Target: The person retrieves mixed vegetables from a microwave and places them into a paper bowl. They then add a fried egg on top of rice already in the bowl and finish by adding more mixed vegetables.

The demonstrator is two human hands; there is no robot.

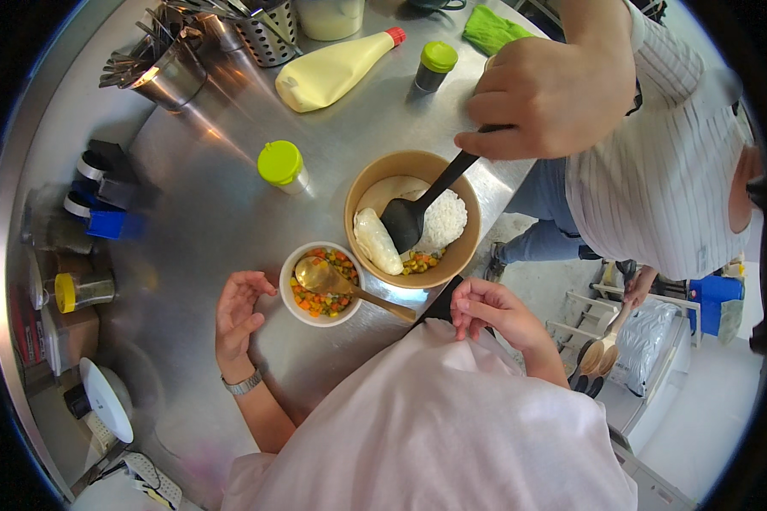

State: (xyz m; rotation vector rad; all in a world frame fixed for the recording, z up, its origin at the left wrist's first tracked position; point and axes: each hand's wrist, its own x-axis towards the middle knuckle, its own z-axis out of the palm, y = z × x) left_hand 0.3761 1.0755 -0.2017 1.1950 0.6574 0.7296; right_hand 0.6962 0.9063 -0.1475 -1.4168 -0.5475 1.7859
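Observation:
My left hand, with a metal watch on its wrist, is half curled and empty, fingers apart. It is just left of a small white bowl of diced carrot, corn and peas. A gold spoon rests in that bowl, its handle over the rim. My right hand hangs loosely bent with nothing in it, by the table's near edge. Ahead of it stands a brown paper bowl with rice, a pale fillet and diced vegetables. Another person's hand holds a black serving spoon against the fillet.
On the steel table stand a green-lidded shaker, another green-lidded jar, a pale yellow squeeze bottle and a cutlery container. A green cloth lies far right. The co-worker in a striped shirt stands at the right.

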